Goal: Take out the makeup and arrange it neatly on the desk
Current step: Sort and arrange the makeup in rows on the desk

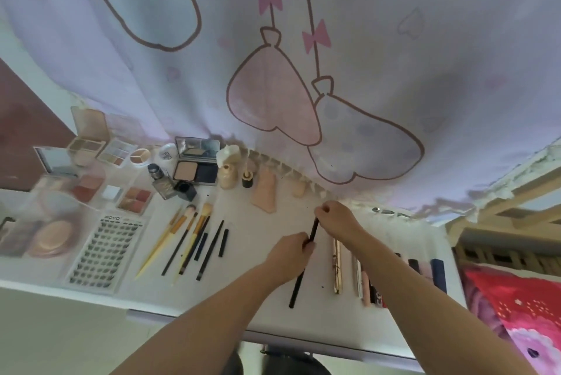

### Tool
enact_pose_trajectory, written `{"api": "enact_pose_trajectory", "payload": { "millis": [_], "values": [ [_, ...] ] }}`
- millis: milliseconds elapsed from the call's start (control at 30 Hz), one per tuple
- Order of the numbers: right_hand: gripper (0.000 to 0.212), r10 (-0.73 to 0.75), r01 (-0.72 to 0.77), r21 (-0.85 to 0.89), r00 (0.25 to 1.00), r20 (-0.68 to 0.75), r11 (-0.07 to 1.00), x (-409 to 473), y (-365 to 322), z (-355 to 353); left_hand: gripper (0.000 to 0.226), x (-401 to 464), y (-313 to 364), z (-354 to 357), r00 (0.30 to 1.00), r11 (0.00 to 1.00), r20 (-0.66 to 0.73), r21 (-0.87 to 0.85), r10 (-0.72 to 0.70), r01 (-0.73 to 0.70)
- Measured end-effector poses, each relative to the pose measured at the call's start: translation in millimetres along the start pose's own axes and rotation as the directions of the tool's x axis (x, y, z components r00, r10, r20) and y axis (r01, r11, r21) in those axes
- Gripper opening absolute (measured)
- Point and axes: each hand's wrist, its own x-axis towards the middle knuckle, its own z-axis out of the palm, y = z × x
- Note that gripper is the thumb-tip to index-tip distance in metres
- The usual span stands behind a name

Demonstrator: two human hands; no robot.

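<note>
A thin black makeup pencil (312, 232) is held above the white desk (267, 308), tilted. My left hand (288, 256) grips its lower part and my right hand (337, 220) pinches its upper end. A second black stick (296, 289) lies on the desk below my left hand. Brushes and pencils (194, 241) lie in a row to the left. Palettes and compacts (100, 168) fill the far left. A gold tube (337, 268) and several lipsticks (373, 286) lie to the right, partly hidden by my right forearm.
A false-lash card (103, 253) lies at the front left. Small bottles (227, 174) and beige sponges (265, 189) stand along the back by a hanging cartoon curtain (303, 56). Red bedding (516, 308) and a wooden frame (501, 223) are at the right.
</note>
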Motion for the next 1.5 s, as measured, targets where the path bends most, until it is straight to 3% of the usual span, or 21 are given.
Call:
{"api": "enact_pose_trajectory", "payload": {
  "millis": [133, 233, 300, 400, 500, 567, 633, 700, 833, 900, 967, 1067, 1267, 1433, 1500],
  "values": [
    [0.019, 0.159, -0.183, 0.365, 0.983, 0.094, 0.913, -11, -11, 18, 0.030, -15, -11, -34, 0.995, 0.993, 0.092, 0.115, 0.031, -0.041],
    [0.023, 0.209, -0.253, 0.532, 0.967, 0.143, 0.808, -18, -21, 39, 0.028, -24, -24, -54, 0.988, 0.983, 0.152, 0.177, 0.014, -0.041],
    [0.025, 0.240, -0.286, 0.582, 0.958, 0.157, 0.761, -19, -29, 56, 0.029, -30, -32, -67, 0.982, 0.983, 0.191, 0.183, 0.001, -0.036],
    [0.029, 0.280, -0.321, 0.621, 0.945, 0.167, 0.715, -20, -37, 76, 0.027, -42, -44, -85, 0.966, 0.998, 0.259, 0.056, -0.026, 0.012],
    [0.031, 0.361, -0.289, 0.593, 0.933, -0.003, 0.752, -17, -30, 58, 0.026, -63, -67, -90, 0.910, 1.000, 0.415, -0.018, -0.007, 0.016],
    [0.031, 0.369, -0.238, 0.621, 0.925, -0.088, 0.747, -17, -20, 38, 0.026, -75, -86, -90, 0.929, 0.990, 0.367, -0.107, -0.042, 0.087],
    [0.025, 0.315, -0.188, 0.669, 0.946, -0.073, 0.720, -23, -23, 34, 0.028, -69, -96, -94, 0.974, 0.990, 0.206, -0.082, -0.097, 0.116],
    [0.016, 0.276, -0.220, 0.583, 0.961, -0.008, 0.782, -30, -37, 53, 0.030, -54, -94, -98, 0.992, 0.994, 0.088, 0.071, -0.091, 0.085],
    [0.002, 0.271, -0.264, 0.354, 0.962, 0.030, 0.897, -44, -57, 105, 0.033, -30, -80, -97, 0.997, 0.929, -0.003, 0.362, -0.077, 0.073],
    [0.012, 0.226, -0.224, 0.123, 0.974, -0.008, 0.967, -50, -59, 119, 0.029, -21, -83, -95, 0.997, 0.852, -0.039, 0.517, -0.074, 0.083],
    [0.018, 0.176, -0.179, -0.178, 0.984, -0.032, 0.968, -53, -60, 127, 0.025, -13, -88, -93, 0.997, 0.766, -0.053, 0.639, -0.051, 0.073],
    [0.020, 0.132, -0.133, -0.375, 0.991, -0.028, 0.918, -53, -66, 140, 0.024, -4, -96, -91, 0.999, 0.664, -0.039, 0.747, 0.021, 0.015],
    [0.042, 0.057, -0.043, -0.485, 0.998, 0.014, 0.873, -46, -67, 146, 0.027, 4, -111, -98, 0.994, 0.657, -0.049, 0.754, 0.097, -0.027],
    [0.035, 0.049, -0.132, -0.403, 0.976, -0.210, 0.905, -32, -37, 86, 0.031, 6, -88, -79, 0.961, 0.743, -0.096, 0.656, 0.257, -0.133],
    [0.035, 0.088, -0.173, -0.399, 0.971, -0.222, 0.900, -26, -19, 64, 0.030, 3, -73, -52, 0.956, 0.757, -0.053, 0.624, 0.288, -0.194]
  ]
}}
